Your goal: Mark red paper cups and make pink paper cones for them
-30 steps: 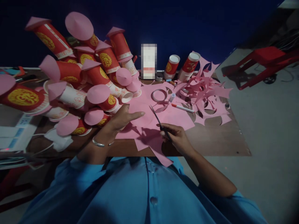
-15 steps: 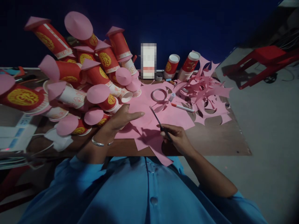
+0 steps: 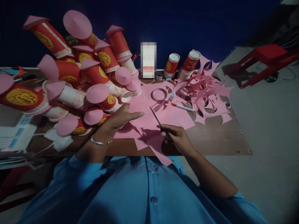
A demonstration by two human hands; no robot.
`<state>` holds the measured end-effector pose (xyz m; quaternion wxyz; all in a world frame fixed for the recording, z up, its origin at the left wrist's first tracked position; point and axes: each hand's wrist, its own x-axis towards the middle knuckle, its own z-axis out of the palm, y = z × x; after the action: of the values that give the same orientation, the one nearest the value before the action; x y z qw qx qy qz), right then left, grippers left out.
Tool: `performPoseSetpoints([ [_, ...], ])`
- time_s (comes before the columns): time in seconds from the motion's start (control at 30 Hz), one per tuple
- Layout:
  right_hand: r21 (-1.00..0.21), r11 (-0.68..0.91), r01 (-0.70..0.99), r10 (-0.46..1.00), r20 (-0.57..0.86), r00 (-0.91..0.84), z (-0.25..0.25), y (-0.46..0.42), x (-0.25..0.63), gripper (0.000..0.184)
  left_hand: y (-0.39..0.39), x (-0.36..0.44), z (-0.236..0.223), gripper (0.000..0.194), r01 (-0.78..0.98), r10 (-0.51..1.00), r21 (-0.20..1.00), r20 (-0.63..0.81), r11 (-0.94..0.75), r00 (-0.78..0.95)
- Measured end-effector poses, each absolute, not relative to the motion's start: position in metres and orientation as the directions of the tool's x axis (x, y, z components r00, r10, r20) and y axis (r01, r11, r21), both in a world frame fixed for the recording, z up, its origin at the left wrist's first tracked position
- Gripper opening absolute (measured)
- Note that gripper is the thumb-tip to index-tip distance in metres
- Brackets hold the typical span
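My right hand (image 3: pixel 178 137) is closed around a pair of scissors (image 3: pixel 157 117), whose blades point up and away over pink paper. Stretched across the pink paper (image 3: pixel 146 115), the thumb of my left hand (image 3: pixel 121 117) presses on its top. The left fingers are mostly hidden, seemingly under the sheet, so the hand grips its left side. A cut strip of the same paper (image 3: pixel 161 152) hangs over the table's front edge, below the scissors. Around my hands, more pink sheets lie layered on the table.
Several red and white paper cups with pink cone tops (image 3: pixel 106 59) crowd the left side. Behind the sheets are a tape roll (image 3: pixel 159 95), a marker (image 3: pixel 182 107) and two cup stacks (image 3: pixel 189 65). Pink scraps (image 3: pixel 210 93) pile up right. A red stool (image 3: pixel 266 59) stands beyond.
Hardly anything differs. My left hand and the cups on the left sit very slightly farther left in view; both hands keep their grip.
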<state>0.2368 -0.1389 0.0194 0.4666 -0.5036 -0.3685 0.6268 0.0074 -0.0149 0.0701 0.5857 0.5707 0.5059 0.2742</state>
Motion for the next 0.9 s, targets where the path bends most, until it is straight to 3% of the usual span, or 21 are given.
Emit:
performPoseSetpoints([
  [0.47,-0.926,-0.307,-0.221,0.951,-0.304,-0.049,0.0188,-0.1414,0.2387,0.036,-0.0167,0.0132,0.0693,0.060,0.066,0.894,0.976,-0.218,0.210,0.391],
  [0.9,-0.939,-0.279,-0.201,0.960,-0.273,-0.058,0.0182,-0.1402,0.2369,0.038,-0.0102,0.0083,0.0658,0.060,0.107,0.878,0.974,-0.227,0.201,0.422],
])
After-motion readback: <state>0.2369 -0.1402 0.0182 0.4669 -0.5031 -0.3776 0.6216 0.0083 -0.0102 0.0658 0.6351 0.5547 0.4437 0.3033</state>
